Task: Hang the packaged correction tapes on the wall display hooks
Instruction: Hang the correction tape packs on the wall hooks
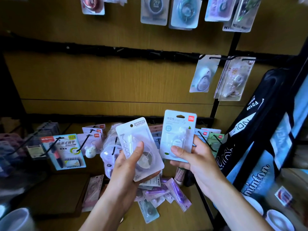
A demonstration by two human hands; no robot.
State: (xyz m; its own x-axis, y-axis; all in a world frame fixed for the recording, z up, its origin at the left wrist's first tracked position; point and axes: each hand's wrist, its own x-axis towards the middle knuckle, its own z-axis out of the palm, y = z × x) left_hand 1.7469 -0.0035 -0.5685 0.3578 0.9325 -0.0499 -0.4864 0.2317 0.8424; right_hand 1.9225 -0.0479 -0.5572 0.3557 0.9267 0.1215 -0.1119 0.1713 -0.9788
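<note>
Our left hand (131,164) grips a frosted white round-tape blister pack (139,147); our right hand (191,157) pinches a pale blue carded correction tape (178,135).

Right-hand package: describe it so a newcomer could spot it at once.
Below the wooden wall panel, two hands hold packages side by side. The right hand grips a pale blue carded correction tape; unlike its frosted white neighbour, it carries a red corner logo.
</note>
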